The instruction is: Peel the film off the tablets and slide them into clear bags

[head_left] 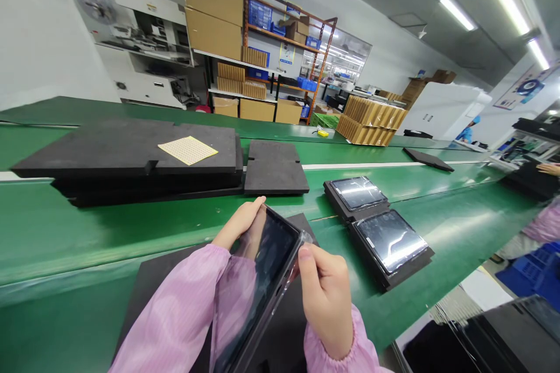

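Note:
A dark-screened tablet (275, 250) is held tilted in front of me, its glossy face reflecting my sleeve. My left hand (242, 222) grips its far left edge, with the fingers partly hidden behind it. At the right corner, my right hand (326, 297) is closed in a pinch on clear plastic film (306, 237) that runs along the tablet's side. Under the tablet lies a black foam board (151, 280) on the green bench. To the right, two film-covered tablets, a nearer one (391, 240) and a farther one (357, 192), rest on black foam.
A stack of black foam boards (109, 143) on the left carries a yellow sheet of small dots (188, 150). Beside it lies a smaller foam piece (276, 169). Cardboard dividers (370, 119) stand farther back on the green bench (210, 215). Another person's hand (549, 169) shows at far right.

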The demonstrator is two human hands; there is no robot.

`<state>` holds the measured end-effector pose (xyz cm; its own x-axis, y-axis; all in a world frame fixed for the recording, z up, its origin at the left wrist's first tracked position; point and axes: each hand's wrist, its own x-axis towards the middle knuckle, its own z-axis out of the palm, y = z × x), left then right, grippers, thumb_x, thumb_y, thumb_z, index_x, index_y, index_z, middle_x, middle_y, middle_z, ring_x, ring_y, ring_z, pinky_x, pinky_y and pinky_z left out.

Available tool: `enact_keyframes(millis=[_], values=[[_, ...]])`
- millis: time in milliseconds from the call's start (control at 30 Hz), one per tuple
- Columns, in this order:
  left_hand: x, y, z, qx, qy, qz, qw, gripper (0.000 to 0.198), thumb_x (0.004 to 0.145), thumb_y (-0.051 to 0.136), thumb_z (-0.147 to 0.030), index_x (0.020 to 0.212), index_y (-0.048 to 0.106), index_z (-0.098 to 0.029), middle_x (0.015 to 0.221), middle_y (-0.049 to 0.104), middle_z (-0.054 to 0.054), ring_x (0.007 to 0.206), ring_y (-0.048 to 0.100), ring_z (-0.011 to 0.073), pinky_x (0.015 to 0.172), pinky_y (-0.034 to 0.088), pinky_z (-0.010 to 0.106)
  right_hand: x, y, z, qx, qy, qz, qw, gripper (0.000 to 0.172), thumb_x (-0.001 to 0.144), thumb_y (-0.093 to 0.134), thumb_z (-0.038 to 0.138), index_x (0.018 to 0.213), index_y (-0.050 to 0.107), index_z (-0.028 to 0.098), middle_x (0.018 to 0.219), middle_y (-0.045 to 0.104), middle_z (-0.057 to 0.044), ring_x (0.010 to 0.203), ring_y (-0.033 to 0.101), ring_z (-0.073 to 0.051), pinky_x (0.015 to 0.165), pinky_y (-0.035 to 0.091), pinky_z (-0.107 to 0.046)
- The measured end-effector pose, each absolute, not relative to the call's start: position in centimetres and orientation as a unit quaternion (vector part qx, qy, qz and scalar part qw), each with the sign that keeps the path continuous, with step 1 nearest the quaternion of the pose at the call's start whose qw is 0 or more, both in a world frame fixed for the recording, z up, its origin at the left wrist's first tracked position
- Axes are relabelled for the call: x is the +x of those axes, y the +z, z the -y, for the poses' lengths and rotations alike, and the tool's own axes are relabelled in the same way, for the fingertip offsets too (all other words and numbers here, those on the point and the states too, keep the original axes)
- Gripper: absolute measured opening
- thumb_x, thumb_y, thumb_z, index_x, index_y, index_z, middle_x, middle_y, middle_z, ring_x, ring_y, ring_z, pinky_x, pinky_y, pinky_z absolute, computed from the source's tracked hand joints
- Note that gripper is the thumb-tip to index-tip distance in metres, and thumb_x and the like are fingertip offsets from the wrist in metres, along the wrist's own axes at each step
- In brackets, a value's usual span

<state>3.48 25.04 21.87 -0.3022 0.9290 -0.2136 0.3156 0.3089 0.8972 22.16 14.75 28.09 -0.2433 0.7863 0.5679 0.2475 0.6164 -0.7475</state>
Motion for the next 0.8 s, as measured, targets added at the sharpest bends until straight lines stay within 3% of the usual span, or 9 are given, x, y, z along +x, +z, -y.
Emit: enact_keyframes(millis=[200,433,567,667,800], values=[[3.1,22.5,-24.9,0.438,0.393,-0.725,0.359,0.043,0.075,0.035,-0.055,0.048,0.049,-0.024,0.067,0.07,0.01,0.081,0.066,0.0319,0.08,0.051,0.037,22.5,28.4,-14.6,-0.343,0.297,0.742,0.494,0.037,0.096,0.043,0.02,0.059,0.036,0.021,0.047,0.04,0.006,0.041,0.037,-0.007,0.042,0.028,-0.021],[0.5,25.2,-23.9,0.435,0.406,-0.745,0.3,0.042,0.072,0.039,-0.056,0.048,0.05,-0.024,0.072,0.071,0.01,0.089,0.065,0.0339,0.083,0.049,0.035,24.3,29.1,-14.6,-0.281,0.39,0.766,0.427,0.031,0.089,0.046,0.021,0.06,0.056,0.019,0.053,0.061,0.003,0.048,0.057,-0.012,0.05,0.043,-0.021],[-1.9,25.5,-23.6,0.424,0.371,-0.787,0.251,0.043,0.076,0.04,-0.055,0.05,0.054,-0.024,0.074,0.072,0.01,0.089,0.067,0.0338,0.077,0.049,0.033,24.9,29.7,-15.6,-0.288,0.448,0.781,0.327,0.029,0.088,0.046,0.021,0.068,0.066,0.02,0.058,0.07,0.0,0.056,0.067,-0.016,0.057,0.053,-0.023],[-2.8,25.6,-23.4,0.425,0.337,-0.802,0.249,0.043,0.081,0.038,-0.052,0.056,0.058,-0.023,0.082,0.074,0.011,0.093,0.068,0.033,0.076,0.048,0.031,25.0,29.8,-15.9,-0.29,0.462,0.796,0.262,0.027,0.087,0.046,0.021,0.076,0.07,0.02,0.068,0.076,-0.002,0.062,0.072,-0.017,0.063,0.057,-0.025],[-2.7,26.2,-23.0,0.436,0.305,-0.808,0.254,0.047,0.088,0.036,-0.049,0.072,0.066,-0.016,0.091,0.075,0.012,0.093,0.067,0.0298,0.077,0.045,0.029,25.1,29.8,-16.1,-0.305,0.439,0.806,0.254,0.028,0.086,0.045,0.021,0.076,0.071,0.019,0.072,0.078,-0.003,0.067,0.074,-0.017,0.066,0.057,-0.024]])
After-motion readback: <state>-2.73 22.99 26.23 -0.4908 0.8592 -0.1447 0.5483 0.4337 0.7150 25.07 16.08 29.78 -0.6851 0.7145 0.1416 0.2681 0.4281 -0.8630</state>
